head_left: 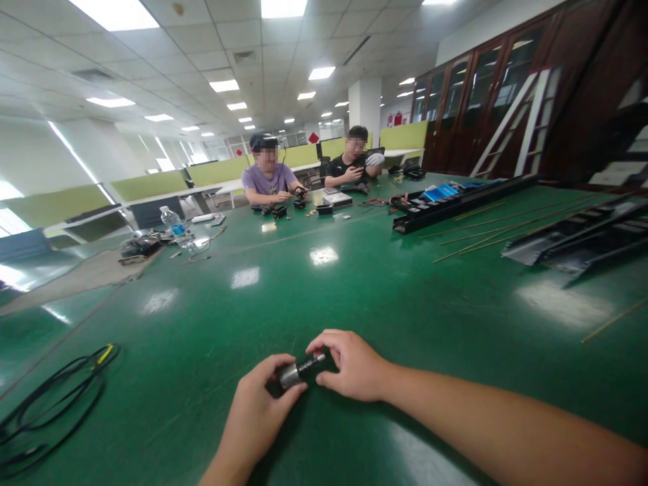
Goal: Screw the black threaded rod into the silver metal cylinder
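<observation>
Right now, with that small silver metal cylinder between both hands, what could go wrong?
The small silver metal cylinder is held between the fingers of the left hand and right hand, so it could slip. Being round, it might then roll across the glossy green table mat. The coiled black cable to the left could possibly snag a moving hand.

Shiny metal cylinder (289,375), black plastic end (310,367); glossy green tabletop (324,304).
</observation>
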The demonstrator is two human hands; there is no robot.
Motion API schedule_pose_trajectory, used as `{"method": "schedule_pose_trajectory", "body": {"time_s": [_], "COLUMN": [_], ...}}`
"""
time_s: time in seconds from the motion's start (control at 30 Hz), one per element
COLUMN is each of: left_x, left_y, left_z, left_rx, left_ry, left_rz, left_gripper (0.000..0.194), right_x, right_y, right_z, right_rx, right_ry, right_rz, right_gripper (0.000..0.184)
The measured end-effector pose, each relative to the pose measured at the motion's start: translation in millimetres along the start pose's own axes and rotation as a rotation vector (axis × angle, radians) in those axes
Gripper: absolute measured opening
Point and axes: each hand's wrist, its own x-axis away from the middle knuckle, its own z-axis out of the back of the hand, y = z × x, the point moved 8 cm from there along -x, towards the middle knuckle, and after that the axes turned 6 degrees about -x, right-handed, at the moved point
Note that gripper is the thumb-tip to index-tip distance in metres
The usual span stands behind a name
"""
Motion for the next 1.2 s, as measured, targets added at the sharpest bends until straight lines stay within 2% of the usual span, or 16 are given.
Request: {"method": "schedule_pose_trajectory", "body": {"time_s": [0.27,1.2], "left_x": [-1.6,3.4], "left_y": [5.8,11.0], "left_z": [-7.7,-5.1], "left_rx": [0.022,0.016], "left_ry": [-0.046,0.017], "left_rz": [-0.082,-0.082], "left_gripper": [0.025,0.026], "right_x": [-1.2,1.4], "right_y": [1.2,-4.9], "right_z": [-3.0,-6.0], "right_rx": [0.013,-0.011], "right_ry": [-0.026,-0.097], "right_rz": [0.033,-0.024], "right_gripper": [0.034,0.016]}}
